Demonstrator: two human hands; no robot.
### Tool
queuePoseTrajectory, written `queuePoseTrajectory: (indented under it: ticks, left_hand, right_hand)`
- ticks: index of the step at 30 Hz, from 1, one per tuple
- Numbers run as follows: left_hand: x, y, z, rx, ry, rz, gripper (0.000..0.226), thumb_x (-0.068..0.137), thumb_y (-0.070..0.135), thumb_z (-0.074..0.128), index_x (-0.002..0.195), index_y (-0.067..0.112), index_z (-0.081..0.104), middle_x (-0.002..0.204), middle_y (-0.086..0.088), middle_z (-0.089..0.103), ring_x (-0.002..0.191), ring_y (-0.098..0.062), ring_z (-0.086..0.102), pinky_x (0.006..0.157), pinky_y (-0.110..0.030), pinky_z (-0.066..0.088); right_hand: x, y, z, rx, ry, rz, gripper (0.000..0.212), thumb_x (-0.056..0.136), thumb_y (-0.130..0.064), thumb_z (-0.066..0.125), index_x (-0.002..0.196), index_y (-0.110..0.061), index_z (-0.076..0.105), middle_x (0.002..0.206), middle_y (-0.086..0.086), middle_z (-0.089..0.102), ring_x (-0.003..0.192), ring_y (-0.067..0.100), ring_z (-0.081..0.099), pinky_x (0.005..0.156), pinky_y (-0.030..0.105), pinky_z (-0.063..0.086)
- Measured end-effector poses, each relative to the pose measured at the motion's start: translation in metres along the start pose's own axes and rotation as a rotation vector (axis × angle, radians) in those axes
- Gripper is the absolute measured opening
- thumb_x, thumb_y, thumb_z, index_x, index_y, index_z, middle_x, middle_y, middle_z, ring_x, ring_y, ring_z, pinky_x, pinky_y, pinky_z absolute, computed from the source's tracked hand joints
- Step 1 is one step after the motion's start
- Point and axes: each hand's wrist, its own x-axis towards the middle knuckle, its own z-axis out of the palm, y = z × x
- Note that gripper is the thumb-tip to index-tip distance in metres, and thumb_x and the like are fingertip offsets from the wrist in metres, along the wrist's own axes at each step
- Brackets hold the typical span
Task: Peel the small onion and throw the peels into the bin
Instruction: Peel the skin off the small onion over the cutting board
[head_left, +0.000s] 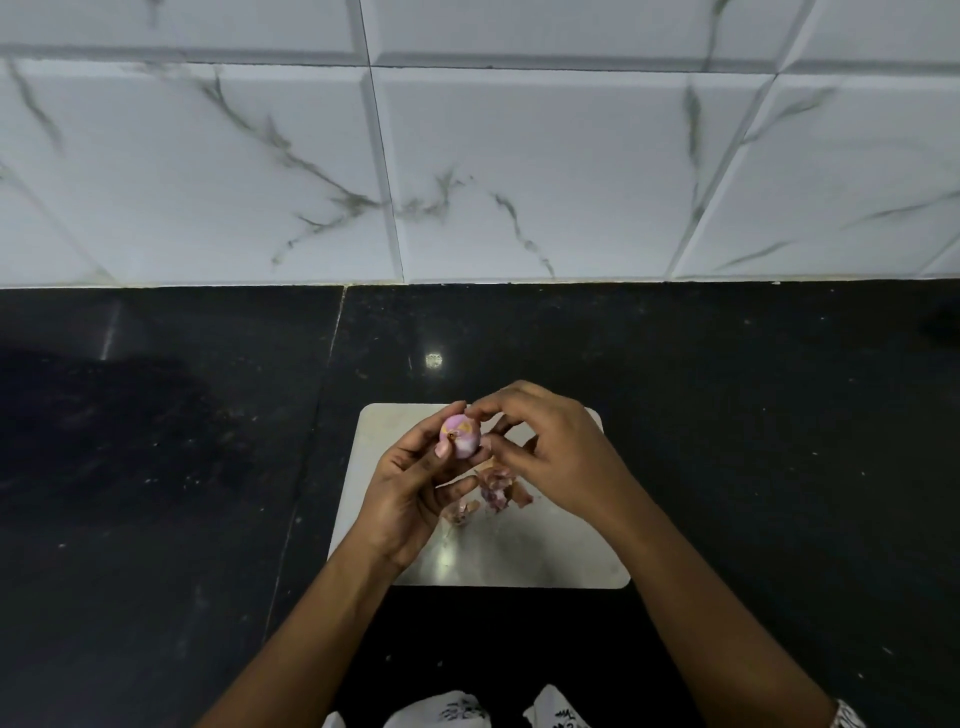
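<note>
Clearly, the peeling step is in hand. The left hand (415, 488) grasps the small, round, pink-purple onion (460, 435) with curled fingers and thumb, above the 11 o'clock part of the pale rectangular cutting board (545, 551). The right hand (545, 447) is at the onion's 3 o'clock side. Its forefinger and thumb are curled and pinch at the onion; whether a strip of skin is between them I cannot tell, it is too small. Most of the onion looks smooth and bare, with a small brown spot at the end facing the camera, so I judge the peeling is close to finished. Several dry purple-brown peels (498, 491) lie near the board's centre, some toward 8 o'clock beside the left fingers.

The next move, I think, calls for pulling off the last skin, then gathering all peels into 1 hand, with care, because they look thin and light. The bin is not visible anywhere, so where to carry them cannot be said. The left fingers hide the onion's 9 o'clock side. At 6 o'clock of the view, a white cloth with black print (457, 709) is cut off by the edge. The board lies on a black polished stone counter (156, 467).
</note>
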Motion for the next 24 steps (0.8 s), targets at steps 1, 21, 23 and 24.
queuePoseTrajectory:
  ticks: [1,21,23,24]
  left_hand:
    - [0.0,0.0,-0.001,0.0,-0.008,-0.005,0.066,0.049,0.039,0.09,0.109,0.018,0.071,0.11,-0.009,0.071,0.089,-0.021,0.072,0.06,-0.024,0.058]
    - [0.002,0.001,-0.004,0.018,-0.022,-0.102,0.068,0.041,0.047,0.091,0.097,0.014,0.076,0.088,-0.011,0.075,0.076,-0.015,0.073,0.054,-0.018,0.056]
    - [0.003,0.0,-0.002,-0.032,-0.014,-0.107,0.068,0.038,0.045,0.093,0.096,0.013,0.076,0.087,-0.011,0.075,0.076,-0.014,0.073,0.053,-0.018,0.056]
    - [0.002,-0.001,-0.002,-0.051,-0.012,-0.106,0.068,0.037,0.044,0.093,0.095,0.014,0.076,0.088,-0.011,0.075,0.077,-0.014,0.073,0.054,-0.018,0.056]
  right_hand:
    - [0.0,0.0,0.0,-0.014,-0.029,-0.018,0.026,0.084,-0.017,0.065,0.109,-0.022,0.064,0.104,-0.007,0.061,0.087,0.006,0.061,0.072,0.019,0.05]
    - [0.014,0.002,-0.009,-0.037,-0.241,-0.108,0.008,0.084,-0.015,0.065,0.09,-0.017,0.06,0.088,-0.011,0.052,0.08,0.004,0.053,0.069,0.015,0.044]
    - [0.01,0.005,-0.008,0.067,-0.147,-0.045,0.009,0.085,-0.013,0.064,0.086,-0.018,0.057,0.087,-0.012,0.054,0.082,0.004,0.055,0.071,0.017,0.047]
    - [0.008,0.006,-0.007,0.098,-0.098,-0.021,0.01,0.085,-0.011,0.063,0.085,-0.018,0.055,0.086,-0.013,0.053,0.082,0.003,0.055,0.072,0.018,0.048]
